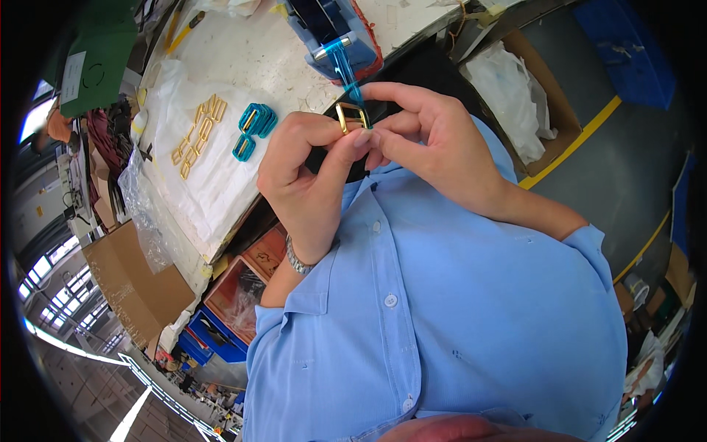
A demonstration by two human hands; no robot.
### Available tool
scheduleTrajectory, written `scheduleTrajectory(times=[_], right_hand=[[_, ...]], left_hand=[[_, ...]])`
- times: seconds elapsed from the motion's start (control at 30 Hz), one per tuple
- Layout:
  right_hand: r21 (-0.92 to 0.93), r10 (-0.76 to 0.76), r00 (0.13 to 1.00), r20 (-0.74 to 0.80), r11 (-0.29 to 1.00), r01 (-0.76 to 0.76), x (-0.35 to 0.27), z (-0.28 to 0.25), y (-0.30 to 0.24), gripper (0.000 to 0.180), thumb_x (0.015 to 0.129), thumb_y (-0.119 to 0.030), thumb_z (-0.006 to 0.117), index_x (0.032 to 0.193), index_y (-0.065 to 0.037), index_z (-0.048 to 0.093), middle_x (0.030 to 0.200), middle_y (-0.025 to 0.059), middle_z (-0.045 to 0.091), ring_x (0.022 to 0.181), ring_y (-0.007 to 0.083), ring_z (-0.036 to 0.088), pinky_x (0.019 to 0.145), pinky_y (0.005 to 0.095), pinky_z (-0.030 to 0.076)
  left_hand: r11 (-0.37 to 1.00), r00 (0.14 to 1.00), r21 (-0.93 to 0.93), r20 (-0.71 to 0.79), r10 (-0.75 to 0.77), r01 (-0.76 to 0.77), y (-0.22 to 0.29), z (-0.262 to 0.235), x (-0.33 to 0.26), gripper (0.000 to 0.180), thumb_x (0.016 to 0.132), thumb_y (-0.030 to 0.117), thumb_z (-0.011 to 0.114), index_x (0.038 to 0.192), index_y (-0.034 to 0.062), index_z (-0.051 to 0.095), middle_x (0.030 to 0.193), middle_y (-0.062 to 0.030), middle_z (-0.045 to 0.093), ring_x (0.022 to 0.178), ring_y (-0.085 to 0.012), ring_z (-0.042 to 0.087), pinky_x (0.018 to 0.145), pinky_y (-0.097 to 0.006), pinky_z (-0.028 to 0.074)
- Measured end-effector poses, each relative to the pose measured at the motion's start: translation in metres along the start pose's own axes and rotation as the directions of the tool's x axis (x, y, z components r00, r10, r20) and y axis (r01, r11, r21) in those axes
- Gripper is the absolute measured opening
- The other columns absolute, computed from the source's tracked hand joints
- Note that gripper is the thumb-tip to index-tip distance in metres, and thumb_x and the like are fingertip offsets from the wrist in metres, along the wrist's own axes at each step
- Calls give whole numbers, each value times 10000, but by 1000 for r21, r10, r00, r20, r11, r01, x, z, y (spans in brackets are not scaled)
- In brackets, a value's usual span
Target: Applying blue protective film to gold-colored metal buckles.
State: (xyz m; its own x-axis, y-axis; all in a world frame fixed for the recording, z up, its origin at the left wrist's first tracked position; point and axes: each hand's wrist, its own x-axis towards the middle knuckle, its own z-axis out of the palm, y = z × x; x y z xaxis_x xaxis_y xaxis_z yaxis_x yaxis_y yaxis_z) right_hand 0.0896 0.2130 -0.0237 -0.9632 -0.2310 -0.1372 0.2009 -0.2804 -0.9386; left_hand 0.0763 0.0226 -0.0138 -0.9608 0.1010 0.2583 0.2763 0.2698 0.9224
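A gold rectangular buckle is held up in front of my chest. My left hand pinches it between thumb and fingers. Thumb and fingers of my right hand close on the buckle's near side, and the right index finger reaches to a strip of clear blue tape. That strip runs down from a blue-grey tape dispenser to the buckle; my fingers hide where it meets the metal. Left of my hands, several bare gold buckles and several teal-wrapped buckles lie on the table.
White sheeting covers part of the worktable. A yellow cutter knife lies toward the back left. Cardboard stands at the table's left end. At the right is a carton holding white plastic.
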Motion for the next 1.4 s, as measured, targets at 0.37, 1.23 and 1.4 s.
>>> scheduleTrajectory(times=[0.37, 1.23, 1.4], right_hand=[[-93, 12, 1000, 10, 996, -11, 6, -3, -2, 648, 1021, 6, 660, 1620, 63, 418, 957, 129, 826, 883, 141, 782, 813, 291, 616], [-64, 161, 985, 64, 985, -157, 15, -2, -16, 759, 1029, 19, 700, 1656, 107, 282, 962, 224, 812, 860, 224, 804, 813, 314, 636], [-71, 125, 991, 44, 990, -121, 11, 4, -16, 744, 1029, 61, 648, 1678, 59, 284, 1016, 218, 812, 886, 219, 800, 832, 316, 635]], left_hand=[[891, 928, -290, 242, -284, 349, -1, -13, 21, 69, 914, -69, 806, 977, -56, 783, 1363, -201, 669, 1298, -219, 651, 1009, -337, 560], [842, 883, -345, 374, -283, 415, -17, -22, 19, 60, 958, 13, 818, 983, -13, 770, 1378, -95, 602, 1071, -94, 644, 912, -246, 557], [844, 880, -329, 372, -297, 424, -18, -25, 22, 62, 958, 20, 819, 980, -13, 771, 1378, -96, 607, 1049, -89, 649, 906, -249, 556]])
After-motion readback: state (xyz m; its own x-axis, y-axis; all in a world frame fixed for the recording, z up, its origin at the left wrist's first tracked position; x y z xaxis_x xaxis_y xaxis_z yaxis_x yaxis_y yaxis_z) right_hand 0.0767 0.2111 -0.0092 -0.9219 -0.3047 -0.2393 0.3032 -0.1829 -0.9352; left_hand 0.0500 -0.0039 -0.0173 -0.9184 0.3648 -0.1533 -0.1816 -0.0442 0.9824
